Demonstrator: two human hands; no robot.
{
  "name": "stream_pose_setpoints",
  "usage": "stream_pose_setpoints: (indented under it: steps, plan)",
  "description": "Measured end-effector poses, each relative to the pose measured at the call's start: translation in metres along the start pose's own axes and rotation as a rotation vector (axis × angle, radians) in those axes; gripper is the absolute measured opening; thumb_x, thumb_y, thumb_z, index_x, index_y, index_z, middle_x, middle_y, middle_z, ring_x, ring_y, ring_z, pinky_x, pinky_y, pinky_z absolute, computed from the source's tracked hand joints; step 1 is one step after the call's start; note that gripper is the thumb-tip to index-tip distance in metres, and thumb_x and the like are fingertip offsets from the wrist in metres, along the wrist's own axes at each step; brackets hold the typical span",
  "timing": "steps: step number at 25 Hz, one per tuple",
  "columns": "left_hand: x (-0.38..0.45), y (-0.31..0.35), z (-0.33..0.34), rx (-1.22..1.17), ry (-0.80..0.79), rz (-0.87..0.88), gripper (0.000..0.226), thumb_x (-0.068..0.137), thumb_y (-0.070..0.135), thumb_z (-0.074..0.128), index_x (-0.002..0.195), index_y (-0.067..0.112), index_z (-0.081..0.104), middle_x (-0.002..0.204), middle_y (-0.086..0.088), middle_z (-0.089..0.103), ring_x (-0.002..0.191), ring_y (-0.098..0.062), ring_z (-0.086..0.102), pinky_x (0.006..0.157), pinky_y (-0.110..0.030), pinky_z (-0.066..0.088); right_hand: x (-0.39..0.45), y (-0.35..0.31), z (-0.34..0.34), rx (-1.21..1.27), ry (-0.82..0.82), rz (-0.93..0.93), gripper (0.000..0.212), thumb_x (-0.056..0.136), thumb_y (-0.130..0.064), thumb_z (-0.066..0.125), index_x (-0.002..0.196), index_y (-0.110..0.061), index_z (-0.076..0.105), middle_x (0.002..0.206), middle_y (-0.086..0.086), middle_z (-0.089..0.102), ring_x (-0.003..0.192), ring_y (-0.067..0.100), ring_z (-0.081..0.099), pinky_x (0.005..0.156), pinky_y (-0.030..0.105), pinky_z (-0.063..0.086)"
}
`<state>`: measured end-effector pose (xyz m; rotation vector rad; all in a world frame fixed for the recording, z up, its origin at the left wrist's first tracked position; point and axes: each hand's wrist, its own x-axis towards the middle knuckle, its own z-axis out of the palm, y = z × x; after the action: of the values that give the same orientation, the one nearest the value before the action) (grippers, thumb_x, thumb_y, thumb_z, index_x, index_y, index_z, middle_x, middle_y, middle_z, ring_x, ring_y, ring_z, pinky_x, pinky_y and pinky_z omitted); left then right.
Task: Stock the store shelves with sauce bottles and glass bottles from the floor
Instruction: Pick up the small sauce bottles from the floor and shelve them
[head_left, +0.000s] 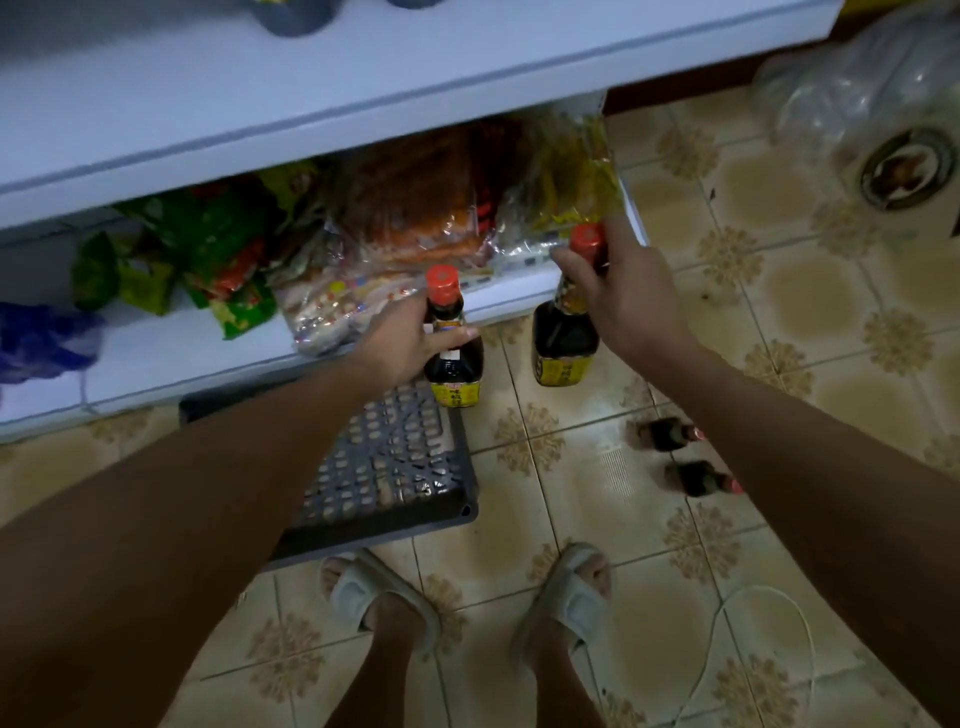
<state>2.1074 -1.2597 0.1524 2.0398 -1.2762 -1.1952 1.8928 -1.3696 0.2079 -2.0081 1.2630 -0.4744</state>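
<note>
Two dark sauce bottles with red caps and yellow labels are upright in front of the white shelf unit. My left hand (402, 345) grips the left sauce bottle (453, 364) around its neck and shoulder. My right hand (621, 299) holds the right sauce bottle (563, 338) by its neck, just under the cap. Both bottles are at about the height of the lowest shelf (171, 358). Two small dark glass bottles (667, 434) (698, 478) with red caps lie on the tiled floor to the right, partly behind my right forearm.
The lowest shelf carries several snack packets (415, 208) and green bags (208, 249). A wide white shelf (311, 88) juts out above it. A grey perforated plastic tray (395, 467) lies on the floor below my left arm. My slippered feet stand below. A clear plastic bag (872, 88) sits at top right.
</note>
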Motion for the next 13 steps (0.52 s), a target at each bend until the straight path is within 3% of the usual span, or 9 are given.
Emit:
stream_pose_setpoints:
  steps: [2, 6, 10, 13]
  plan:
    - [0.000, 0.000, -0.037, 0.021, 0.042, 0.027, 0.039, 0.085, 0.047, 0.069, 0.111, 0.020, 0.059, 0.117, -0.004, 0.066, 0.108, -0.020, 0.061, 0.096, -0.039, 0.049, 0.015, -0.035, 0.003, -0.028, 0.012, -0.053, 0.038, 0.097, -0.046, 0.054, 0.110, -0.010, 0.049, 0.080, -0.001, 0.057, 0.069, 0.020, 0.055, 0.059, 0.031, 0.035]
    - [-0.008, 0.004, -0.112, 0.032, 0.086, 0.056, 0.033, 0.085, 0.046, 0.070, 0.103, 0.021, 0.059, 0.104, -0.003, 0.069, 0.096, -0.021, 0.065, 0.086, -0.043, 0.055, 0.034, -0.099, 0.011, -0.022, -0.007, -0.152, 0.042, 0.096, -0.049, 0.053, 0.109, -0.010, 0.048, 0.082, 0.004, 0.062, 0.073, 0.023, 0.060, 0.062, 0.038, 0.047]
    - [-0.020, 0.017, -0.188, 0.056, 0.106, 0.082, 0.029, 0.084, 0.047, 0.070, 0.098, 0.023, 0.058, 0.093, 0.002, 0.068, 0.087, -0.020, 0.066, 0.071, -0.036, 0.055, 0.060, -0.171, 0.020, -0.052, 0.030, -0.250, 0.039, 0.096, -0.049, 0.053, 0.095, -0.014, 0.037, 0.066, -0.003, 0.044, 0.069, 0.030, 0.047, 0.055, 0.038, 0.027]
    - [-0.035, 0.025, -0.248, 0.125, 0.218, 0.125, 0.029, 0.083, 0.052, 0.068, 0.090, 0.026, 0.058, 0.086, 0.002, 0.068, 0.084, -0.022, 0.067, 0.072, -0.039, 0.054, 0.084, -0.232, 0.029, -0.064, 0.049, -0.320, 0.039, 0.097, -0.049, 0.051, 0.097, -0.013, 0.039, 0.070, -0.002, 0.044, 0.074, 0.029, 0.046, 0.060, 0.036, 0.027]
